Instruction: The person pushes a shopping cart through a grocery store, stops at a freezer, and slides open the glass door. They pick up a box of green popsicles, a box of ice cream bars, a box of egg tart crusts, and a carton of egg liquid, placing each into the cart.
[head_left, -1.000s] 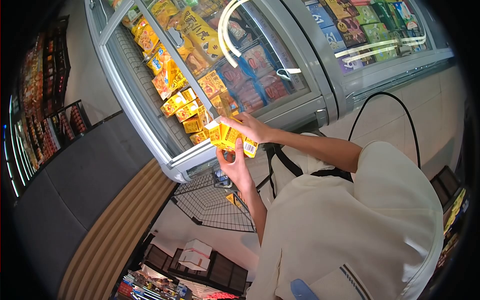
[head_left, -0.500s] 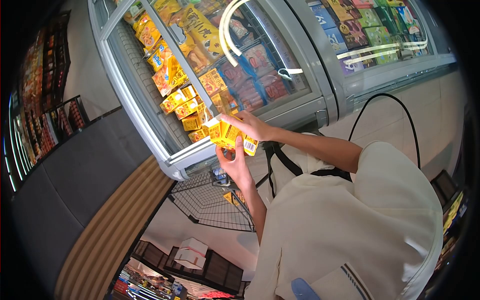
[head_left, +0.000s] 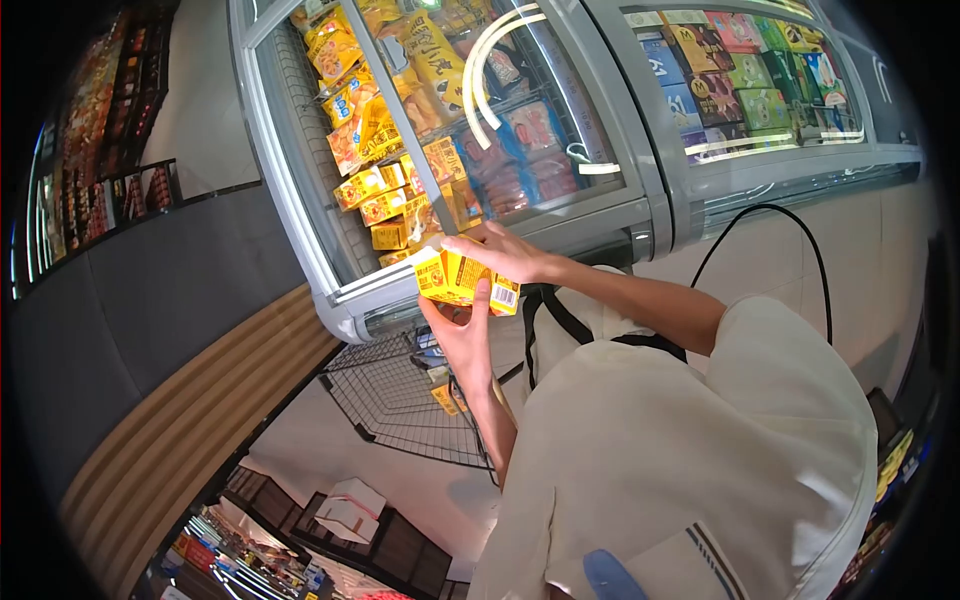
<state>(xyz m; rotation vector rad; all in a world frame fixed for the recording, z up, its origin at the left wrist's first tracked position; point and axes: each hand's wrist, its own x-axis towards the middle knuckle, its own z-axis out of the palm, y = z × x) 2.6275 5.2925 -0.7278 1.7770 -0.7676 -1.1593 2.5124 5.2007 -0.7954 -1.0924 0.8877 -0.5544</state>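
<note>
A small yellow food box (head_left: 455,275) with dark printing and a white barcode is held between both my hands, tilted, just outside the near edge of the freezer. My left hand (head_left: 460,335) grips it from below, thumb pressed on the printed side. From above, my right hand (head_left: 500,255) is closed over its upper edge, fingers reaching toward the pale left end. Similar yellow boxes (head_left: 383,207) lie stacked inside the chest freezer (head_left: 330,285), behind its open section, beside yellow bags (head_left: 420,60). What my fingers touch on the box's far side is hidden.
A black wire shopping basket (head_left: 390,410) with a few packages hangs or stands below my left forearm. The freezer's sliding glass lid frame (head_left: 400,110) runs close above my hands. A second freezer (head_left: 760,160) adjoins on the right, with a black cable loop (head_left: 825,270) before it.
The view has shifted, so the freezer appears further right and the basket further left. The box has turned slightly in my hands, both still holding it.
</note>
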